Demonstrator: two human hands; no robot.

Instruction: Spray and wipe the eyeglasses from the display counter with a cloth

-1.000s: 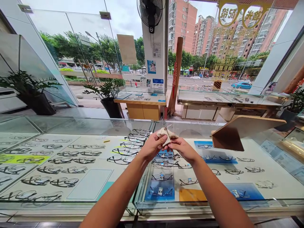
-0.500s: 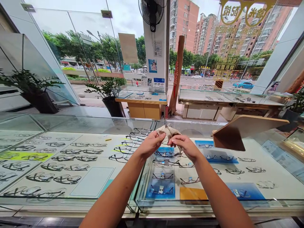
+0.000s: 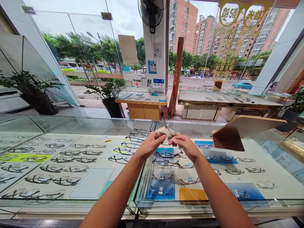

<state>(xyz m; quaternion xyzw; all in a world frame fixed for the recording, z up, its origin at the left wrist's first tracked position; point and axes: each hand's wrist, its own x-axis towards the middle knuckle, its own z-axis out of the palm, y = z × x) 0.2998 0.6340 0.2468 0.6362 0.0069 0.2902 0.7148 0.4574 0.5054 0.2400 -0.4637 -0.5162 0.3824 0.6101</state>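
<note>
Above the glass counter both hands meet around a beige cloth (image 3: pixel 162 130). My left hand (image 3: pixel 150 145) is closed, its thumb and fingers pinching the cloth's left side. My right hand (image 3: pixel 187 146) is closed too, thumb and fingertips pressed together at the cloth's right side. A thin brown piece, looking like part of an eyeglass frame, shows at the cloth between the hands; most of it is hidden by cloth and fingers. Below, inside the case, dark-framed eyeglasses (image 3: pixel 163 155) lie on a blue card.
Glass display cases (image 3: pixel 139 200) run across the front, with rows of eyeglasses (image 3: pixel 67 180) inside. A brown wooden board (image 3: pixel 230 142) stands tilted on the right. Potted plants (image 3: pixel 113 106), another wooden-based counter (image 3: pixel 144 110) and a wooden post (image 3: pixel 177 72) are farther back.
My fingers have shifted slightly at the cloth, and less of the brown piece shows between them. Both hands stay in nearly the same place.
</note>
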